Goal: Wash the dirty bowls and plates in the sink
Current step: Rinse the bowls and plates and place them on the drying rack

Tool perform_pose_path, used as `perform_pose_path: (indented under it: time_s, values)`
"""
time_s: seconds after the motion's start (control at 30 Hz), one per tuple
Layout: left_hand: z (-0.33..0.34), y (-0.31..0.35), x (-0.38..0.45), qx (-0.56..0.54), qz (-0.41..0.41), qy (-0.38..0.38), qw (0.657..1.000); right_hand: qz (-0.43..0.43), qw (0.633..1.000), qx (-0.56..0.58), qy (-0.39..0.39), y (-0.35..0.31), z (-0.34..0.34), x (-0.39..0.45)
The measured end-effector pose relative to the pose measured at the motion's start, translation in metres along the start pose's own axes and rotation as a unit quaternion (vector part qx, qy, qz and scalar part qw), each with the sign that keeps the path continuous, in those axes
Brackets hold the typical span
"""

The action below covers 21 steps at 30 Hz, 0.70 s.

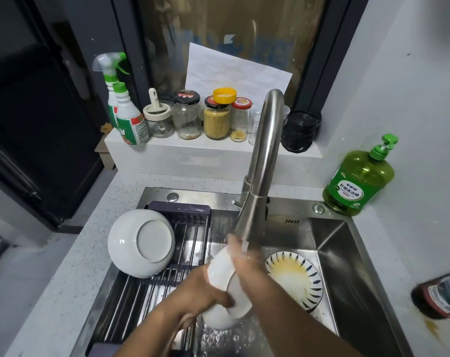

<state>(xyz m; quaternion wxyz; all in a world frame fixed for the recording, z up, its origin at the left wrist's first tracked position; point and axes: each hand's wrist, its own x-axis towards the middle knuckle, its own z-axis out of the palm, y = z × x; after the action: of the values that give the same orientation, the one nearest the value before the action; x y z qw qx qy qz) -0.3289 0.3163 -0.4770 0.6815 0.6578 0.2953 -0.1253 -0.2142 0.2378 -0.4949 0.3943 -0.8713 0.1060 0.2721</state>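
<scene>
Under the steel tap [262, 161], the left hand [203, 292] grips a white ceramic bowl [221, 269]; the right hand [244, 261] lies flat against it. Best to turn it slowly, rinsing every side.

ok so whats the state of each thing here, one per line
faucet: running
white bowl: in both hands, base towards the camera, under the stream
left hand: grips the bowl
right hand: rests on the bowl, fingers straight
striped plate: in the sink, yellow residue on it
second white bowl: upside down on the rack
soap bottle: upright, part full

left hand [202, 292], right hand [247, 264], bare forearms, no sleeves visible
</scene>
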Motion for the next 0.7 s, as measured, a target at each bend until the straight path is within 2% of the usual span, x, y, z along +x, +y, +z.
perform_pose_path:
  time_s: [0.07,0.13,0.27,0.33,0.43,0.53,0.6,0.7]
  values:
    - [-0.010,-0.003,-0.001,-0.087,-0.026,0.004,0.996,-0.009,0.998,0.039,-0.053,0.004,-0.015,0.023]
    - [-0.017,-0.007,0.003,-0.168,-0.029,0.015,0.985,0.006,0.987,0.138,-0.079,0.013,-0.021,0.029]
    - [-0.022,-0.011,0.010,-0.293,-0.047,0.029,0.954,0.139,0.928,0.325,-0.114,0.039,-0.007,0.027]
    - [-0.016,-0.013,0.011,-0.323,-0.061,0.040,0.944,0.164,0.910,0.369,-0.092,0.043,-0.009,0.021]
    - [0.001,-0.008,0.009,-0.299,-0.075,0.085,0.947,0.167,0.903,0.396,0.002,0.044,-0.026,0.011]
    - [0.023,0.007,0.006,-0.248,-0.076,0.096,0.961,0.086,0.921,0.374,0.062,0.031,-0.047,-0.001]
    - [0.038,0.024,0.000,-0.227,-0.086,0.071,0.968,-0.025,0.946,0.310,0.095,0.024,-0.057,-0.013]
    - [0.043,0.038,0.007,-0.309,-0.119,0.021,0.943,-0.216,0.953,0.192,0.088,0.026,-0.059,-0.033]
